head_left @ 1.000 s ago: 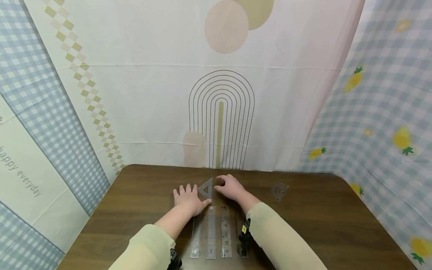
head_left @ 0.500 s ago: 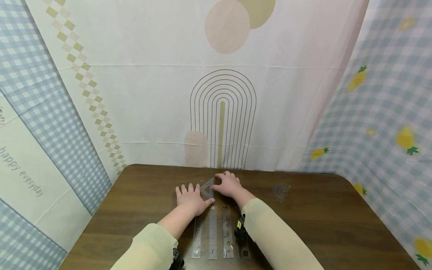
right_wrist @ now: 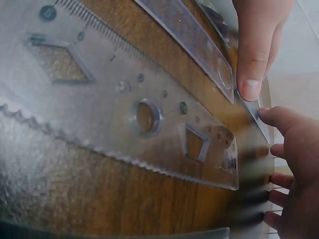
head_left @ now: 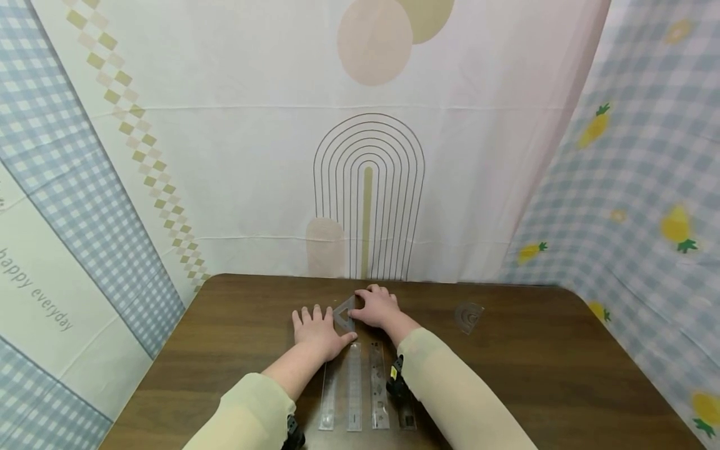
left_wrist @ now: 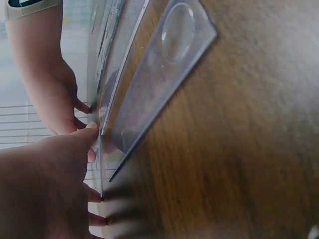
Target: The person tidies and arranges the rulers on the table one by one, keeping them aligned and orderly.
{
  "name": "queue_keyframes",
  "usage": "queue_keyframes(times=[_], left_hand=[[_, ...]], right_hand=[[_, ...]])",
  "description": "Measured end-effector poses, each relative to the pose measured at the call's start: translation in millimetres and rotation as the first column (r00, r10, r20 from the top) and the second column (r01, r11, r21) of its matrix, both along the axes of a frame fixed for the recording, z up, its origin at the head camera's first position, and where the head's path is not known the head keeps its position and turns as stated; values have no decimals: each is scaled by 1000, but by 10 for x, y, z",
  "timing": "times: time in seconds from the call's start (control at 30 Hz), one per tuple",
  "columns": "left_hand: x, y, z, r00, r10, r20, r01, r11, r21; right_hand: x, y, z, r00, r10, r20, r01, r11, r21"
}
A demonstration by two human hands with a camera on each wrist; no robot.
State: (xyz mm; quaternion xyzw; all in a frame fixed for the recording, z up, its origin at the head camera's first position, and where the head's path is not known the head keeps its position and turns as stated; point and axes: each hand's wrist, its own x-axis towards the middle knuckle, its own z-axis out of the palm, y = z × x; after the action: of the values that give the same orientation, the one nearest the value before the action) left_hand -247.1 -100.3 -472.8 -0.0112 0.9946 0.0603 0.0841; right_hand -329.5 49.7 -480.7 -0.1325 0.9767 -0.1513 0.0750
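Observation:
A small clear triangular set square (head_left: 344, 314) lies on the dark wooden table (head_left: 236, 325), between my two hands. My left hand (head_left: 317, 331) lies flat, fingers straight, its thumb (right_wrist: 254, 55) pressing the set square's near corner. My right hand (head_left: 378, 307) has its fingers curled at the set square's right edge and far tip, the thumb (right_wrist: 284, 117) against that edge. Several clear rulers (head_left: 353, 387) lie side by side just behind the hands. One of them, a stencil ruler (right_wrist: 124, 99), fills the right wrist view. The set square's thin edge (left_wrist: 99, 159) shows in the left wrist view.
A clear protractor (head_left: 468, 317) lies alone on the table to the right. Patterned cloth (head_left: 365, 187) hangs close behind the table's far edge and along both sides. Bare wood stretches left of my left hand and right of the protractor.
My right hand has slid left and closed against the set square's right edge. The left hand has stayed flat in place.

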Motion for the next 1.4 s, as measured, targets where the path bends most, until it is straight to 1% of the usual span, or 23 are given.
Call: queue_keyframes(times=[0.3, 0.5, 0.73, 0.87, 1.03, 1.2, 1.33, 1.4], left_hand=[[-41, -26, -35, 1000, 15, 7, -15, 1000, -16], [-14, -26, -4, 1000, 18, 11, -18, 999, -30], [11, -8, -47, 1000, 7, 6, -7, 1000, -15], [-2, -7, -67, 1000, 14, 3, -14, 1000, -28], [-21, -8, -61, 1000, 5, -2, -5, 999, -38], [-47, -7, -84, 1000, 11, 14, -10, 999, -43], [-39, -9, -77, 1000, 16, 23, -15, 999, -44], [-24, -8, -67, 1000, 14, 15, -13, 999, -39]], right_hand=[[-22, -48, -1, 1000, 1, 4, -2, 1000, 16], [-18, -55, 5, 1000, -8, 15, 8, 1000, 0], [-1, -45, -6, 1000, -25, 15, 25, 1000, 8], [-5, -47, 2, 1000, -24, 10, 24, 1000, -12], [-8, -48, 29, 1000, -29, 10, 29, 999, -36], [2, -46, 42, 999, -31, 10, 31, 997, -66], [1, -49, 23, 999, -37, 3, 37, 996, -77], [-1, -50, 8, 999, -43, -1, 43, 996, -82]])
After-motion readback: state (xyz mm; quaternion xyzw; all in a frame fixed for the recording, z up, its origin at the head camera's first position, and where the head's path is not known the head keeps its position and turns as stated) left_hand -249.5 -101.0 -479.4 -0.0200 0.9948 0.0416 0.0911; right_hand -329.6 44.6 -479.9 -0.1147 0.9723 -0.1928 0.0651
